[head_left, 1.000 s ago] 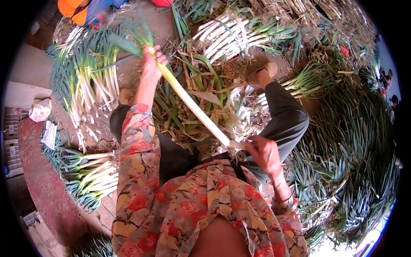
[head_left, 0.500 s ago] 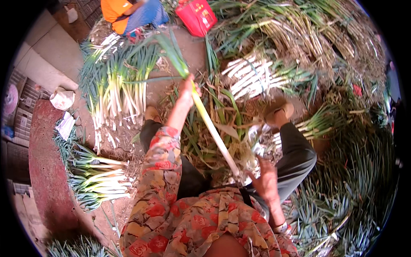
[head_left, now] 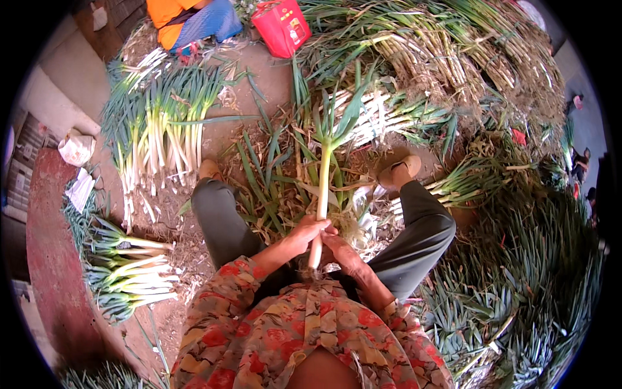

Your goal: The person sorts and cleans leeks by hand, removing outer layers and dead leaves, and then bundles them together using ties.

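Note:
A single large green onion (head_left: 324,178) stands upright in front of my body, its green leaves spreading away from me and its root end near my shirt. Around the lower part of its pale stalk, my left hand (head_left: 303,235) is closed. My right hand (head_left: 343,253) is closed against the same stalk, just right of and below the left; its fingertips are partly hidden. Beneath the stalk, between my legs, lies a heap of stripped leaves and dry peelings (head_left: 265,188).
Cleaned green onions lie in a row (head_left: 172,123) at far left, with a smaller bunch (head_left: 133,275) nearer. Untrimmed onions (head_left: 434,52) are piled at far right. Dark green leaves (head_left: 518,285) cover the right side. A red bag (head_left: 282,27) and a seated person (head_left: 194,23) are beyond.
My left hand has come down and closed low on the green onion, which swung from slanting left to upright. My right hand, open before, has moved in and closed on the stalk.

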`<state>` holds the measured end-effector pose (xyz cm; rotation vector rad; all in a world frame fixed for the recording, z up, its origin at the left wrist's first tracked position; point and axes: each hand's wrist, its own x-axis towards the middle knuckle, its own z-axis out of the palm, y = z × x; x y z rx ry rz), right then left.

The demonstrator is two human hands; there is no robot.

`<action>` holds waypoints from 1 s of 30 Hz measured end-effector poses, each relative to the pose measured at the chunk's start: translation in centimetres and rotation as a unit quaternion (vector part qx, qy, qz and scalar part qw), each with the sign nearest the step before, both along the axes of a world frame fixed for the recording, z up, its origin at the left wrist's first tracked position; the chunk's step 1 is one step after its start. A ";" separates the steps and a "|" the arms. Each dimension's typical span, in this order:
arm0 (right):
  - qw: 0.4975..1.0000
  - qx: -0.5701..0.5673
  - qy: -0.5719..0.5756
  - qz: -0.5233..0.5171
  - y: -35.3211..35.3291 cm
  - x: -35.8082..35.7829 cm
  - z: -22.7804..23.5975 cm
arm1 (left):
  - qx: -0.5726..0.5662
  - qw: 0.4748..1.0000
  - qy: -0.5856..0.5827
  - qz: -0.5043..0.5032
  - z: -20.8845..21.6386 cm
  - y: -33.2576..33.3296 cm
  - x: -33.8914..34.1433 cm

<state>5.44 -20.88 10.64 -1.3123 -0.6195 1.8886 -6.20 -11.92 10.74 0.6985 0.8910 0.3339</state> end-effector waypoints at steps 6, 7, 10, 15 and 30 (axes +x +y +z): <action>0.989 0.104 0.031 -0.099 5.2 1.4 2.2 | 0.146 0.986 0.083 -0.024 7.2 1.4 -7.1; 0.983 0.091 0.073 -0.139 7.2 1.5 2.1 | 0.214 0.970 0.097 -0.061 8.5 0.7 -8.6; 0.964 0.056 0.152 -0.210 12.7 -0.5 3.1 | 0.487 0.847 0.193 -0.096 10.5 -2.9 -13.9; 0.896 -0.003 0.335 -0.292 18.1 -2.7 4.2 | 0.476 0.743 0.423 -0.205 16.3 -8.6 -19.0; 0.861 0.486 -0.151 -0.009 32.3 -18.3 26.5 | 0.504 0.732 0.350 0.296 10.0 12.4 -32.6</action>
